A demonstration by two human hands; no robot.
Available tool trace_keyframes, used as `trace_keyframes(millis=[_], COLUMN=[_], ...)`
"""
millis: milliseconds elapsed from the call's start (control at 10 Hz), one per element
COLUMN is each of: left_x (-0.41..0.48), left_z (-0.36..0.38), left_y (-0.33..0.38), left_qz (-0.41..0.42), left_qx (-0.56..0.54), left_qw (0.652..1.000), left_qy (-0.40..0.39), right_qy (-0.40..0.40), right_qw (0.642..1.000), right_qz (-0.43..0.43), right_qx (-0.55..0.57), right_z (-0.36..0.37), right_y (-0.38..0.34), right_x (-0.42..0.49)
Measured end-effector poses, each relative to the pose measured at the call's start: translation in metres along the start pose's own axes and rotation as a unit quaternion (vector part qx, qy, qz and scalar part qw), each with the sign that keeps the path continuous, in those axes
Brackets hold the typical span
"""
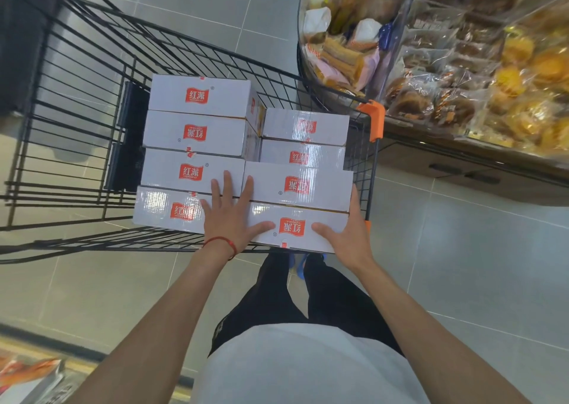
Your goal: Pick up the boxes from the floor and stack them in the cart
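my left hand (229,215) lies flat and spread on the boxes (197,132) stacked in the cart (377,120) at frame centre, my right hand (351,234) presses straight fingers to the near box's (295,240) right end, thumb on top, so i'd slide it flush, gently.

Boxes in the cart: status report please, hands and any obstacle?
Left hand flat on boxes. Right hand against nearest box side, thumb on top. All stacked in cart. Nothing blocking.
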State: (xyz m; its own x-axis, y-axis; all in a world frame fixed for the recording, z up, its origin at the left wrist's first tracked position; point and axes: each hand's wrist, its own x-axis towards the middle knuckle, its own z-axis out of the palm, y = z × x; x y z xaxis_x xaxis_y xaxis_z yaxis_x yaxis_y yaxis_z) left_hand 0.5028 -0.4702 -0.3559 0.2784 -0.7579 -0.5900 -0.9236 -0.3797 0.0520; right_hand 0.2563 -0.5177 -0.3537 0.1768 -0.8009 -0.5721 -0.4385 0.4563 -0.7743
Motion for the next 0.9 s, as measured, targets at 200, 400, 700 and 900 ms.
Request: trace_keyframes(millis=[200,400,700,900], left_x=[-0.001,-0.004,-0.003,-0.002], left_z=[0.001,-0.001,-0.027,-0.036], left_y=[0.002,0.005,0.009,0.006], left_qz=[-0.008,-0.004,0.192,0.307], left_qx=[-0.008,-0.021,-0.014,-0.012], left_qw=[1.000,1.000,0.981,0.951], left_qy=[0.008,0.010,0.017,0.026], right_qy=[-0.027,-0.021,0.215,0.402], right_qw=[1.000,0.999,0.974,0.906], right_qz=[0.001,0.020,0.041,0.042], right_qx=[0.003,0.041,0.060,0.128], right_z=[-0.005,0.001,0.047,0.072], right_y=[-0.004,-0.007,-0.011,-0.010], right_x=[0.000,-0.002,-0.029,-0.077])
